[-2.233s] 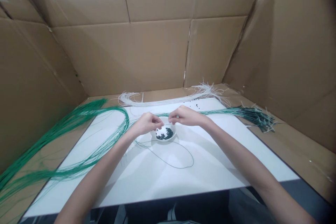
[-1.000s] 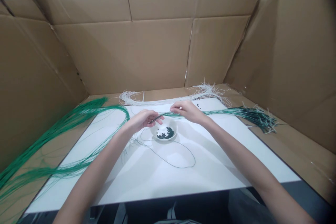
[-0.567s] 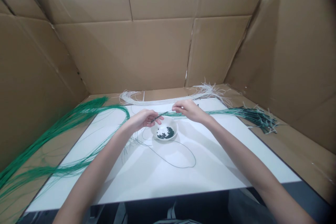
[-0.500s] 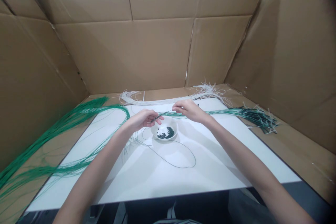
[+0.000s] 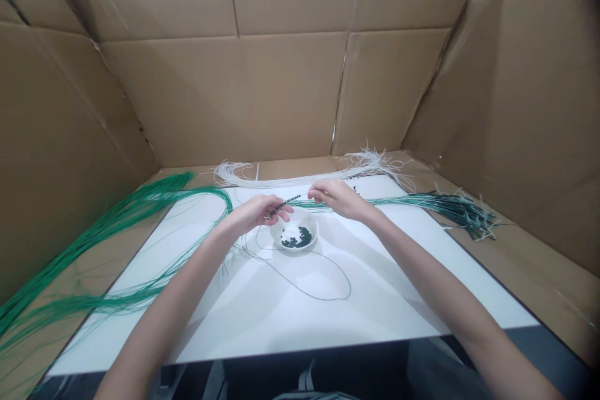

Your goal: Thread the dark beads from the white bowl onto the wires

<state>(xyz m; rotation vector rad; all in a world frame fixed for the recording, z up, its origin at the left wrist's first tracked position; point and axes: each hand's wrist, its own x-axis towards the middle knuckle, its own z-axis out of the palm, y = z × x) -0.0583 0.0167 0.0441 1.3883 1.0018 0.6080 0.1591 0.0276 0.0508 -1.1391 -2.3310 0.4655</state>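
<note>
Just above a small white bowl (image 5: 315,236), my left hand (image 5: 257,211) is closed on a thin cord with a row of small dark beads (image 5: 290,200) threaded along it. My right hand (image 5: 335,195) pinches the cord's end to the right of the beads, fingertips together. The cord runs taut between both hands. Loose dark green beads (image 5: 304,237) lie in the bowl, mostly toward its right and near side. A long loop of the thin green cord (image 5: 349,287) rests on the white table in front of the bowl.
Bundles of green cords (image 5: 117,231) spread over the left side. Behind my hands lies a bundle of white cords (image 5: 300,181). Dark green bundled strands (image 5: 459,209) lie at the right, and a few dark beads (image 5: 355,189) lie at the back. Cardboard walls (image 5: 244,94) enclose the white table (image 5: 384,287).
The beads on the cord have shifted slightly, showing a little more beyond my left fingers. Both hands stay in almost the same place.
</note>
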